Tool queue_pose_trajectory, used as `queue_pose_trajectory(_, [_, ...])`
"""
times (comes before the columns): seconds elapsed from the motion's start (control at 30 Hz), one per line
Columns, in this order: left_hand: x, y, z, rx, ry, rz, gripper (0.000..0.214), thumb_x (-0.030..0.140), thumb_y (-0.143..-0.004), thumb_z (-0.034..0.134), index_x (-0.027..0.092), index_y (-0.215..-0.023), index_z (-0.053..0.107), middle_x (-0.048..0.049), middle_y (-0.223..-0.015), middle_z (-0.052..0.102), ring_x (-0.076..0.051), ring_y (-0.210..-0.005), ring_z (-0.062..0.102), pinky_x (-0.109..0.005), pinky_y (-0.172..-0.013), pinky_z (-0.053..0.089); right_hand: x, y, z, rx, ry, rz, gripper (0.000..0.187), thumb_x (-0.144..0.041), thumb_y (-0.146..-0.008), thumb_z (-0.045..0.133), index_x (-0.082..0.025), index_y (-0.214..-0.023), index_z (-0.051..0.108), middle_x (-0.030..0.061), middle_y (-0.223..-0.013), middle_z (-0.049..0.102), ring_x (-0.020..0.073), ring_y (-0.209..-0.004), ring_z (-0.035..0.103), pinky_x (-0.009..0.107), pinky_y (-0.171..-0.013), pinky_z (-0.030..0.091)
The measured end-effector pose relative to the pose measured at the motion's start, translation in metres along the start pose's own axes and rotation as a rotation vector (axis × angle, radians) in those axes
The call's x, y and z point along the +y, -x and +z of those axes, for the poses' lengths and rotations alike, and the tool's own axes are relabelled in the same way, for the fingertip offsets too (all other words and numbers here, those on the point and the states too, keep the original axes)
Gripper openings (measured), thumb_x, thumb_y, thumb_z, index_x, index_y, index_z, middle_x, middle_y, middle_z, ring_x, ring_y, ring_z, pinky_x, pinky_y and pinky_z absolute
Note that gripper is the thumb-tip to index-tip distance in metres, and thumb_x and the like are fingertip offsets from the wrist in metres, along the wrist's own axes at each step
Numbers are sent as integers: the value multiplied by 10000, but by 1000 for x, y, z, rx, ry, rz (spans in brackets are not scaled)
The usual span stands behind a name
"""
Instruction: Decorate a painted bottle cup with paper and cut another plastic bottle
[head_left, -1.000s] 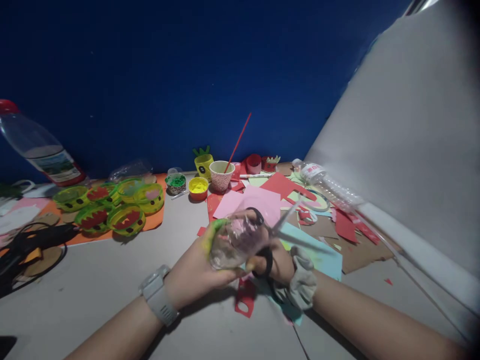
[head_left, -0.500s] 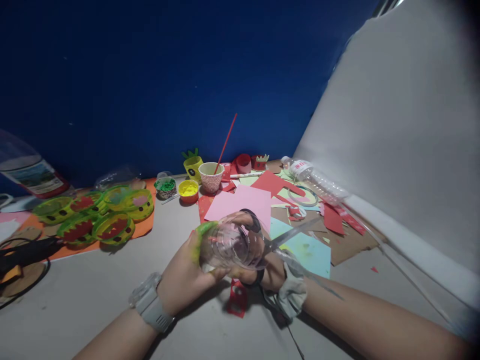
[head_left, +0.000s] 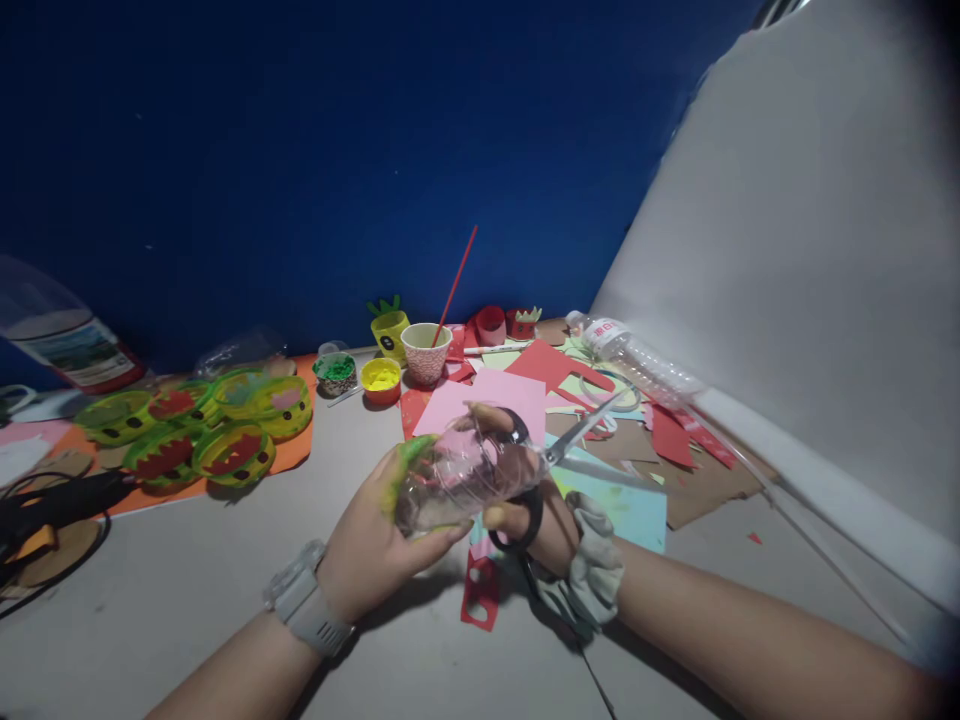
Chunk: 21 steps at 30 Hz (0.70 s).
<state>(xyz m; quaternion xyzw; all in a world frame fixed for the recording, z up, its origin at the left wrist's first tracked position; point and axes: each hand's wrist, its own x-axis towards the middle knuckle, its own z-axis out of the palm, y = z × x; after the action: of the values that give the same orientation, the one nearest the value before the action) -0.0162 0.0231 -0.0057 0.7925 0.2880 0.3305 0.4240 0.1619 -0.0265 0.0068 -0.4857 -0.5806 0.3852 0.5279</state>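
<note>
My left hand (head_left: 375,545), smeared with yellow-green paint and wearing a grey watch, is wrapped round a clear plastic bottle piece (head_left: 457,475) held above the table. My right hand (head_left: 544,520) grips black-handled scissors (head_left: 555,455), thumb and fingers through the loops. The blades stand apart and point up and to the right, away from the bottle piece. A grey cloth (head_left: 589,570) hangs at my right wrist.
Pink, red and blue paper sheets (head_left: 517,395) litter the table past my hands, with a clear bottle (head_left: 637,360) lying beside the grey wall. Paint cups (head_left: 382,378) and a cup with a red stick (head_left: 424,350) stand behind. Several green-yellow rings (head_left: 225,450) lie left on orange paper.
The bottle piece has turned in my left hand, its opening now facing sideways. The scissors have tilted up and their blades have spread. The view shifted slightly.
</note>
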Motion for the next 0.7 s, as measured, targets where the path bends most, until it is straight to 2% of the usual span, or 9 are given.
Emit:
queue_pose_trajectory(0.1, [4, -1, -3, -3, -23, -23, 601, 301, -732, 693, 244, -1257, 407, -64, -1263, 530, -226, -1142, 520, -344, -969, 420, -2, -1, -4, -1, -34, -66, 453, -489, -694, 687, -241, -1058, 582, 84, -1039, 632, 299, -1045, 564, 460, -949, 437])
queue_pose_trajectory(0.23, [25, -7, -9, -68, 21, -80, 505, 336, -752, 675, 252, -1206, 470, -27, -1215, 580, -194, -1096, 556, -302, -937, 448, -1, -2, -4, 33, -91, -91, 456, -442, -736, 667, -262, -1130, 521, 76, -1187, 557, 280, -1168, 482, 453, -991, 395])
queue_pose_trajectory(0.3, [37, -10, -12, -99, 56, -115, 461, 360, -763, 662, 252, -1183, 506, -18, -1181, 611, -191, -1069, 578, -300, -926, 461, 1, -2, -1, 22, -152, -67, 416, -430, -744, 664, -276, -1103, 520, 66, -1175, 556, 268, -1150, 495, 436, -951, 429])
queue_pose_trajectory(0.4, [50, -13, -13, -116, 93, -168, 425, 381, -779, 635, 240, -1171, 544, -31, -1186, 623, -222, -1125, 558, -341, -960, 453, 4, -1, 3, 20, -248, -25, 348, -414, -747, 668, -256, -1028, 538, 51, -1041, 600, 241, -1031, 566, 396, -879, 472])
queue_pose_trajectory(0.53, [53, -15, -11, -164, 141, -236, 362, 380, -816, 581, 211, -1137, 584, -48, -1191, 633, -238, -1163, 543, -378, -988, 441, 6, -4, 7, 2, -353, 53, 254, -365, -773, 654, -217, -951, 550, 40, -966, 630, 215, -957, 604, 381, -879, 470])
queue_pose_trajectory(0.7, [49, -16, -10, -116, 130, -247, 356, 354, -822, 584, 209, -1147, 582, -31, -1252, 602, -197, -1168, 544, -295, -975, 453, 6, -7, 10, -16, -409, 86, 242, -333, -773, 659, -196, -954, 576, 52, -1014, 637, 215, -1012, 587, 385, -934, 437])
